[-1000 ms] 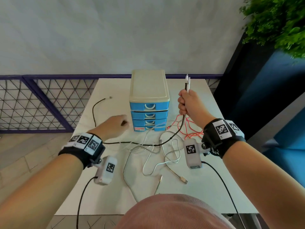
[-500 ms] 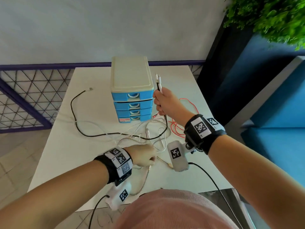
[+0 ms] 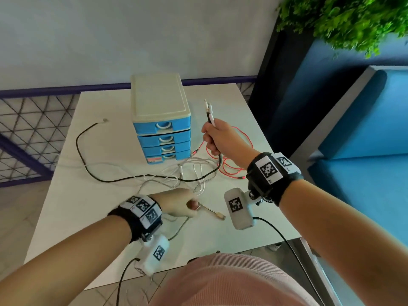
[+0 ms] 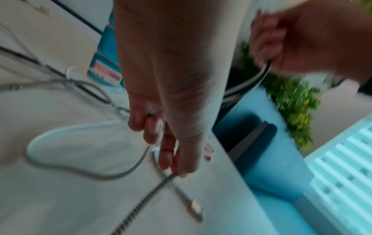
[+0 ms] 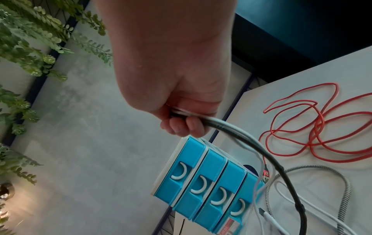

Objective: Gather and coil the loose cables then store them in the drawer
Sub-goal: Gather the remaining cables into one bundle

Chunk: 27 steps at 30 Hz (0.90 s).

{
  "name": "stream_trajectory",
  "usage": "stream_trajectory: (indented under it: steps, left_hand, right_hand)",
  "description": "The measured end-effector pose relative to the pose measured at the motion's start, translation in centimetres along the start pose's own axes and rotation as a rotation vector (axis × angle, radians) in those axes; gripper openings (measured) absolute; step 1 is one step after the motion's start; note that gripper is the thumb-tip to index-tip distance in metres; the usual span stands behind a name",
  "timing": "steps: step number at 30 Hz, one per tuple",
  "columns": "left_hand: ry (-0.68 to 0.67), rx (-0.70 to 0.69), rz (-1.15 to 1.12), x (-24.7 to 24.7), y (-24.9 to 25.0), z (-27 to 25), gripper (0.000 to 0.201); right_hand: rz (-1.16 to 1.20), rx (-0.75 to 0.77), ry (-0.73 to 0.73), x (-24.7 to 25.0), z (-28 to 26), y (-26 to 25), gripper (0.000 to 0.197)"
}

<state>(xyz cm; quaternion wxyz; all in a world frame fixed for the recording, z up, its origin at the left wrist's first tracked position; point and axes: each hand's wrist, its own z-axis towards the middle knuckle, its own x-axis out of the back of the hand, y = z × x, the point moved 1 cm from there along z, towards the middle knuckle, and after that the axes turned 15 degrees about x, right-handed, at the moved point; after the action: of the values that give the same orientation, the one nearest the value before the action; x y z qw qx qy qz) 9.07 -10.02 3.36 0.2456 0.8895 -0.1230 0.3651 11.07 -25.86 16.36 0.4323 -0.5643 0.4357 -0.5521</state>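
My right hand [image 3: 217, 138] is raised beside the blue drawer unit [image 3: 163, 131] and grips a black cable [image 3: 132, 177] and a white cable [image 5: 259, 151], their plugs [image 3: 208, 108] sticking up above the fist. The black cable trails left across the white table [image 3: 66, 206]. Near the front edge my left hand [image 3: 181, 205] pinches a braided grey cable [image 4: 141, 203] close to its gold plug [image 3: 217, 215]. A red cable [image 5: 322, 127] lies in loose loops behind the right wrist. All the drawers look shut.
More white and braided cables [image 3: 176, 180] tangle in front of the drawer unit. A blue bench [image 3: 364, 151] stands right of the table, a plant [image 3: 353, 18] above it. A purple lattice railing [image 3: 26, 133] runs along the left.
My left hand came from beside the drawer unit down to the front of the table and took hold of the braided cable. My right hand kept its grip and stayed raised.
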Motion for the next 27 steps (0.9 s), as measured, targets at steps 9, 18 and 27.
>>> stream_trajectory:
  steps: [9, 18, 27]
  left_hand:
    - [0.477, -0.102, -0.79, 11.8, 1.1, -8.4, 0.004]
    - [0.936, 0.003, -1.001, 15.7, 1.1, -11.3, 0.02]
    - [0.365, -0.139, -0.838, 10.3, 1.3, -9.3, 0.025]
  right_hand:
    - [0.446, 0.054, -0.104, -2.2, 0.6, 0.3, 0.026]
    - [0.692, 0.219, -0.319, -6.7, 0.6, -5.3, 0.025]
    - [0.771, 0.305, -0.026, -3.2, 3.7, -9.2, 0.029]
